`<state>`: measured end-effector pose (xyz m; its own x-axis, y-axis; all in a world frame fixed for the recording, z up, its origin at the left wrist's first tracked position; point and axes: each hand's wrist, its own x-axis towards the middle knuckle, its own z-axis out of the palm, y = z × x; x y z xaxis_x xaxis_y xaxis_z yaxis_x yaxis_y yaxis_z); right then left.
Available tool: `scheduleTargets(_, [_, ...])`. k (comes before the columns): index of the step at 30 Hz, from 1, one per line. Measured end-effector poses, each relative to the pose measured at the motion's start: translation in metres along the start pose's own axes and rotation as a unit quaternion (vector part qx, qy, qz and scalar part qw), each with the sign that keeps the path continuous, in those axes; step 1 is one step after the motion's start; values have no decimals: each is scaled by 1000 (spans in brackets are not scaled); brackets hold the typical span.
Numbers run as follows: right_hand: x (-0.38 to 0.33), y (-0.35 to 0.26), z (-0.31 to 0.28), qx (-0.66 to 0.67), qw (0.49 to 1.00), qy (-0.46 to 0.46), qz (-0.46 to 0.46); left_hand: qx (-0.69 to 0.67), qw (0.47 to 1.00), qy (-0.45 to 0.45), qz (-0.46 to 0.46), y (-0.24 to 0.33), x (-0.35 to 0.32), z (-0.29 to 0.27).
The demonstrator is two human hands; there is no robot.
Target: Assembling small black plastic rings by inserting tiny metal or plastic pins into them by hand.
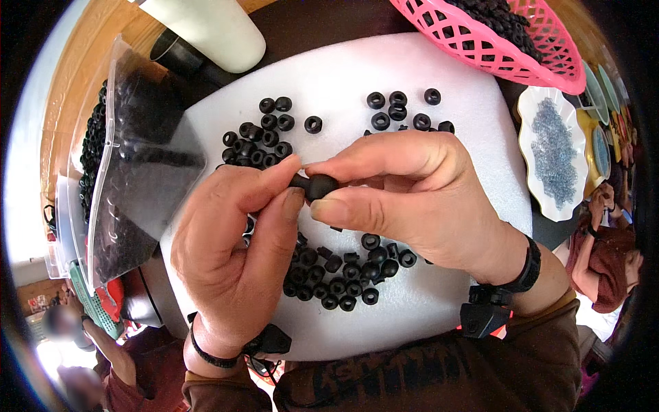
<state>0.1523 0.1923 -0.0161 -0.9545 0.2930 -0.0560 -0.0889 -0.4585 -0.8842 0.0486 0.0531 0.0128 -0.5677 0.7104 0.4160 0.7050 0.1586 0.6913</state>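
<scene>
Over a white foam sheet (484, 144), both hands meet around a small black rounded rubber-like part (321, 187). My right hand (419, 192) pinches its round body between thumb and forefinger. The thumb and forefinger of my left hand (230, 240) close on a narrower black piece at its left side. Fingertips hide whether this is one piece or two joined. Loose black ring-shaped parts lie in a far-left group (268, 122), a far-right group (397, 112) and a nearer group (347, 287) between my wrists.
A pink lattice basket (573, 72) of black parts stands at the far right. Beside the foam lies a white scalloped dish (528, 130) with small clear bluish pieces. A clear plastic bin (103, 199) borders the left, near a white cylinder (220, 34). Other people sit at both sides.
</scene>
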Motion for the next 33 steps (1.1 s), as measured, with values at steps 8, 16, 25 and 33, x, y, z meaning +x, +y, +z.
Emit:
scheduleTargets(8, [-2,3,5,-21,999,23,-19,-49,995,-22,-84,1,2,-1])
scheduleTargets(16, [-5,-5,10,59,995,36,69,98,992,-7,84,7,-4,3])
scheduleTargets(25, [-6,5,7,211,974,-1,85,178,980,-14,93,3,-7,4])
scheduleTargets(33, [-8,3,7,242,964,-10,109,204,969,-23,135,-3,-4,0])
